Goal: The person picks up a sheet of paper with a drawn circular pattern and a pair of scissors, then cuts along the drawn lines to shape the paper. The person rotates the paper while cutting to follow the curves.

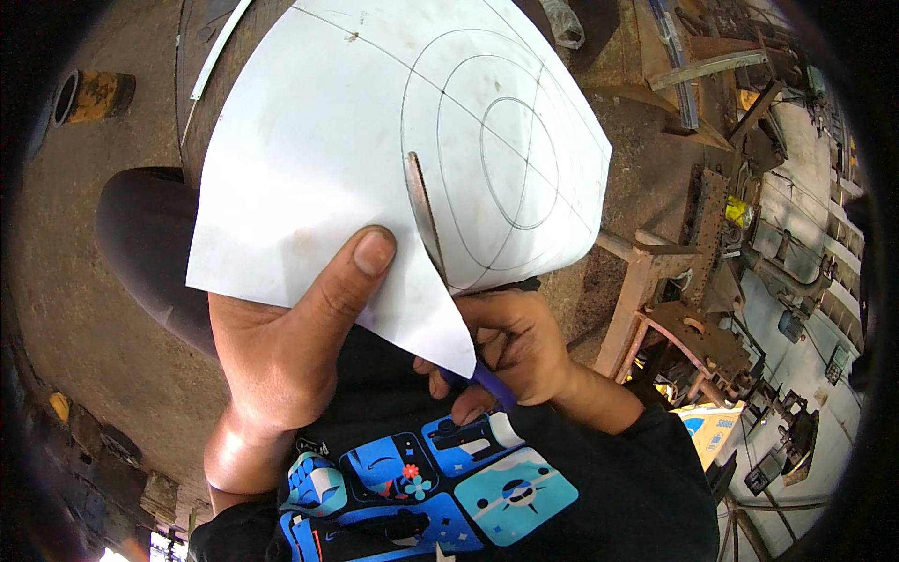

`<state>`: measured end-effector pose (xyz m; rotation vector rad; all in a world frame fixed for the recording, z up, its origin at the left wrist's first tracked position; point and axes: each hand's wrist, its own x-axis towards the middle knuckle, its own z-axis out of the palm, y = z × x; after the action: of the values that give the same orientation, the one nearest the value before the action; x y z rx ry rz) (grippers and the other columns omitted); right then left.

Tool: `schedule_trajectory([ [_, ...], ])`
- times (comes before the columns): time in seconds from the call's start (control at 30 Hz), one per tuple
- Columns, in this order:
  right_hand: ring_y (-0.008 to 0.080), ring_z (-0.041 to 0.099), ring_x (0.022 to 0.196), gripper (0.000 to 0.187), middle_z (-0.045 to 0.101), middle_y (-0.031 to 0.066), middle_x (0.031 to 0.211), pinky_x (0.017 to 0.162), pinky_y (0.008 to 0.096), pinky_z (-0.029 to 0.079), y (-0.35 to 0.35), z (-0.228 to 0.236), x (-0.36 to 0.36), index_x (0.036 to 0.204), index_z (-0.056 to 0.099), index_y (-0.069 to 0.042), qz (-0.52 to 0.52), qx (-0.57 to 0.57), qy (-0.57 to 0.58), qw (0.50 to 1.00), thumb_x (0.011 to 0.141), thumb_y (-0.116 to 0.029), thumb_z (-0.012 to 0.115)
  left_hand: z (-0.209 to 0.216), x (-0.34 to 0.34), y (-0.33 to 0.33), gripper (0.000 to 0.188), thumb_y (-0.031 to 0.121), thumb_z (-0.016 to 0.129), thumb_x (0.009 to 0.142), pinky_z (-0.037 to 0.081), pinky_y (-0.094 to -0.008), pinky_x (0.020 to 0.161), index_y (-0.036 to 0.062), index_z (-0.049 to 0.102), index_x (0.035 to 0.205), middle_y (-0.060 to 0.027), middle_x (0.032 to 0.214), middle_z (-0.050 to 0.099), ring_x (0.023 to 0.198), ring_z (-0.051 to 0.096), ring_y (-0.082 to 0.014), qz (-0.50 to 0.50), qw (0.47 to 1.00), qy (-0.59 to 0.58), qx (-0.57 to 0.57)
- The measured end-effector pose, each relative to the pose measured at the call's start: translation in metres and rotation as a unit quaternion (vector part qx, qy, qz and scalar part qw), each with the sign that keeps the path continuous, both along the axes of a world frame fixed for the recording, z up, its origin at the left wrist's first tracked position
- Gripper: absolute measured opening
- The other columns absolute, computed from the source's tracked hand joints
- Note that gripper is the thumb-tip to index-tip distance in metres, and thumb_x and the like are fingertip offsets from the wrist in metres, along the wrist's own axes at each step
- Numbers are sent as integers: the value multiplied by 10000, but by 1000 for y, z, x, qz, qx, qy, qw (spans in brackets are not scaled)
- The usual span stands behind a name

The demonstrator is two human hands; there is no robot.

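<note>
A large white sheet (290,159) of stiff paper or thin plastic fills the upper middle. Concentric circles and crossing straight lines are drawn on its right part. My left hand (290,347) grips the sheet's near left edge, thumb flat on top and the other fingers hidden underneath. In my right hand (524,342) is a pair of scissors with a purple-blue handle (493,384). One metal blade (422,206) lies over the sheet, its tip by the outermost circle; the other blade is hidden below. A cut runs in from the near edge, leaving a pointed flap beside the scissors.
A short rusty yellow pipe piece (101,96) lies on the floor at the far left. Near the sheet's far left edge is a narrow white strip (221,49). Rusty steel frames (632,304) and metal parts crowd the right side, with a yellow box (709,429) near my right elbow.
</note>
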<state>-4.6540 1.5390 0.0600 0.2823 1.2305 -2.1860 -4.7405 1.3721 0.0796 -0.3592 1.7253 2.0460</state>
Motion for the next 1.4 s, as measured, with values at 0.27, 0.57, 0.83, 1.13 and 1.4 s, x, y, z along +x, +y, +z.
schedule_trajectory([
  [0.27,131,596,823,587,598,127,969,704,259,516,3,3,-2,1177,467,78,17,-1,-34,999,658,47,740,-5,1,2,380,29,638,790,461,-270,744,-63,457,1112,-134,956,581,850,568,-167,15,997,57,41],
  [0.57,141,602,812,566,603,138,957,699,264,520,1,-1,2,1155,481,83,1,12,-15,1000,654,48,743,-3,2,3,391,43,642,794,457,-270,753,-64,452,1119,-126,968,582,859,565,-164,13,999,37,21],
  [0.83,184,630,770,566,613,157,902,672,289,538,2,-1,3,1169,470,81,-3,-11,-18,1000,662,76,720,-5,4,4,385,38,643,794,462,-269,749,-61,453,1115,-133,967,581,864,568,-167,20,997,58,46],
  [1.13,151,614,793,576,613,129,938,692,276,526,2,0,4,1170,474,65,12,8,-30,999,658,50,738,-3,3,5,401,51,645,791,458,-279,753,-68,451,1120,-134,972,578,870,562,-165,13,998,51,23],
  [1.4,119,585,823,550,607,98,948,687,243,505,1,3,2,1135,515,42,2,-5,-41,999,644,20,761,-4,6,6,391,33,628,798,450,-271,753,-65,444,1129,-130,978,573,865,554,-159,28,998,36,41],
])
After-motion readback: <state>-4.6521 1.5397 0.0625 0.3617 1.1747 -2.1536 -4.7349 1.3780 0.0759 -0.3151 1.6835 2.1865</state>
